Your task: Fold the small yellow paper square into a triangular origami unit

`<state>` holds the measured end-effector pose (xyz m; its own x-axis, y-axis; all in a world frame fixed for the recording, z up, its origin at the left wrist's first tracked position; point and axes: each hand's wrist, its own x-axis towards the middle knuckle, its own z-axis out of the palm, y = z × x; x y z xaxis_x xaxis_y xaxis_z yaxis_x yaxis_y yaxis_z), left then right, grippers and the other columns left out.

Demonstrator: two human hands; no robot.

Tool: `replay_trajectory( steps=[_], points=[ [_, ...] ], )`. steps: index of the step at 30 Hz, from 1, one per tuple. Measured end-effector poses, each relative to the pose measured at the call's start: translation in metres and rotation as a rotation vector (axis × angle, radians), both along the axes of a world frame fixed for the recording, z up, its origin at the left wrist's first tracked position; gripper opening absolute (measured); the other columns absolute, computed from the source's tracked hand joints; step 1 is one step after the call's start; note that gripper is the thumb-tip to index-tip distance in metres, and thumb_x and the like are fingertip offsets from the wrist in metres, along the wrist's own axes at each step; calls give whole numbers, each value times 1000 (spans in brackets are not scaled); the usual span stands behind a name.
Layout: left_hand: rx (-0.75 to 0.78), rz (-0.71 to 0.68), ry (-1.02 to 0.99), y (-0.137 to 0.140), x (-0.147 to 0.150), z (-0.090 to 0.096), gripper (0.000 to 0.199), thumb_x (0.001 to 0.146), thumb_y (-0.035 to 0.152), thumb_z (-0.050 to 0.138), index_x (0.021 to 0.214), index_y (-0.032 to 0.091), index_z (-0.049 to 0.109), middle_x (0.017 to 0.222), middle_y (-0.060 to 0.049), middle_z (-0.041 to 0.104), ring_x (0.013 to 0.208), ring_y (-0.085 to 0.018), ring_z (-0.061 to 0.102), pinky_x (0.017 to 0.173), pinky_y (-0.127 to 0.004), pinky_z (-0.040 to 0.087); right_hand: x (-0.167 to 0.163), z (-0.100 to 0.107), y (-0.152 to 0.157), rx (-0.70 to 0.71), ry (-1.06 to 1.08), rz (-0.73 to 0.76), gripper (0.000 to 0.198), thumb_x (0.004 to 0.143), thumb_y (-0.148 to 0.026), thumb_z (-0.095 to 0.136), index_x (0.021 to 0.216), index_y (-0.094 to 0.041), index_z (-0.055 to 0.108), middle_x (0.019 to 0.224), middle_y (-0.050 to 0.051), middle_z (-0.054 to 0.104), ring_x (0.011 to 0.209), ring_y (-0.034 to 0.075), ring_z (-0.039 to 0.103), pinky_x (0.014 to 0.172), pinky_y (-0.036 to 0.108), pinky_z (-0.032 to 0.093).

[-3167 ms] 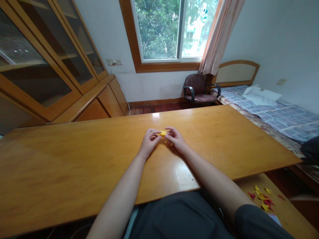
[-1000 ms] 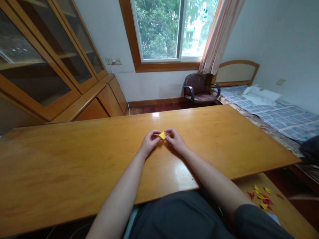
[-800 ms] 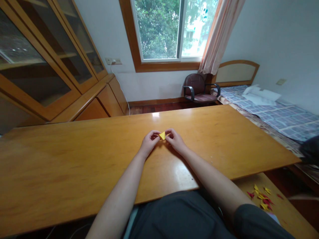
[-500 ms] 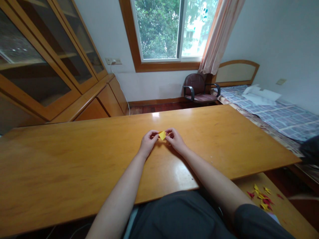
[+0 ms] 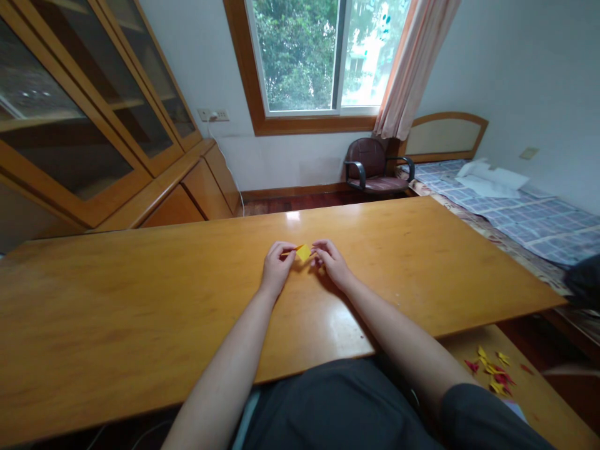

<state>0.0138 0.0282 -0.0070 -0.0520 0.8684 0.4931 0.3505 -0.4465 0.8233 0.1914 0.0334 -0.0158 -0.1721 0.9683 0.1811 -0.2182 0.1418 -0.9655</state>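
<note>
Above the middle of the wooden table, a small piece of yellow folded origami paper (image 5: 304,252) sits between my two hands. It shows a diamond-shaped face, with narrow points running out to the left and right. My left hand (image 5: 278,265) pinches the left point between thumb and fingers. On the other side, the fingertips of my right hand (image 5: 330,261) are closed at the right point. Part of the paper is hidden behind the fingers.
Several small yellow and red folded paper figures (image 5: 497,374) lie on a lower wooden surface (image 5: 557,406) at the right. The table (image 5: 140,306) spreads widely to both sides. Beyond it stand a brown armchair (image 5: 372,164), a bed (image 5: 525,219) and a glass-doored cabinet (image 5: 140,178).
The yellow paper has turned slightly, its face changing from a downward-pointing shape to a tilted diamond. The right fingers have shifted a little; the arms stay in place.
</note>
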Motion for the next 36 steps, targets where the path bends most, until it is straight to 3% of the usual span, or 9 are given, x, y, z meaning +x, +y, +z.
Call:
replay_trajectory(
  steps=[6,9,13,20,26,31,36],
  points=[
    [61,-22,32,-2,0,2,10,86,22,59,86,20,68,95,-5,62,93,-17,61,76,-29,56,0,1,-2,15,-60,8,30,76,-35,69,99,-21,56,85,-1,62,65,11,60,58,24,45],
    [62,-60,32,-3,1,4,10,86,22,59,87,20,69,95,-5,62,93,-17,61,77,-30,56,1,0,-1,17,-141,17,22,78,-34,66,93,-19,59,75,-1,64,65,12,58,62,25,45],
    [60,-74,12,-3,1,3,10,86,24,59,90,20,69,97,-5,63,94,-17,61,83,-31,54,3,-2,1,108,-223,-40,15,79,-31,64,87,-19,63,82,1,67,76,14,60,73,28,47],
    [-43,-123,-154,2,-1,-4,17,86,31,60,96,19,67,99,-5,65,95,-18,63,89,-33,52,4,-1,2,291,-407,-115,9,81,-23,60,84,-19,66,85,2,64,83,17,60,79,31,46],
    [-166,-122,-261,4,1,-6,25,76,31,70,96,18,65,96,-5,68,91,-18,65,88,-35,52,3,5,-2,397,-505,-86,10,83,-18,58,84,-19,67,85,2,62,85,16,58,80,30,46],
    [-168,-129,-328,6,0,-8,25,74,28,72,96,18,65,94,-4,65,91,-17,63,88,-33,51,3,3,-1,369,-422,-74,8,82,-20,60,87,-19,66,89,3,62,86,16,60,81,31,49],
    [-64,-139,-310,6,-1,-8,18,77,26,70,94,20,67,95,-2,57,91,-15,59,87,-30,51,2,-6,0,192,-216,34,23,78,-28,68,99,-22,62,101,3,64,90,16,65,85,33,52]
  ],
)
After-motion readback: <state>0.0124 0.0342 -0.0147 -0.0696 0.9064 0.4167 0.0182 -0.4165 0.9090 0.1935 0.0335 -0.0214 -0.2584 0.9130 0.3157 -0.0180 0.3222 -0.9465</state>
